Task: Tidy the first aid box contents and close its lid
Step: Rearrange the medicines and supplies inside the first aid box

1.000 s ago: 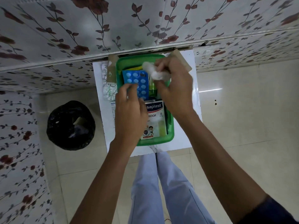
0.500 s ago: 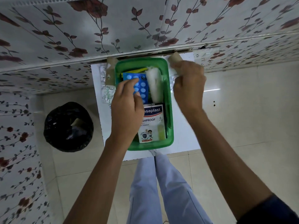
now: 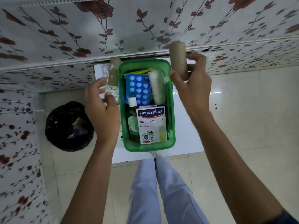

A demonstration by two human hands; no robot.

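The green first aid box stands open on a small white table. Inside lie a blue pill blister, a white gauze roll, a green bottle with a white cap and a Hansaplast plaster box. My right hand is shut on a tan bandage roll, lifted beside the box's far right corner. My left hand hovers left of the box, fingers apart, over silver foil strips. A second tan roll lies at the box's far left.
A bin lined with a black bag stands on the tiled floor to the left. Flower-patterned wall panels rise behind and to the left of the table. My legs in light trousers are under the table's near edge.
My right hand left the gauze roll in the box, reached right and lifted the tan bandage roll. My left hand came off the blue blister and moved left, out of the box.
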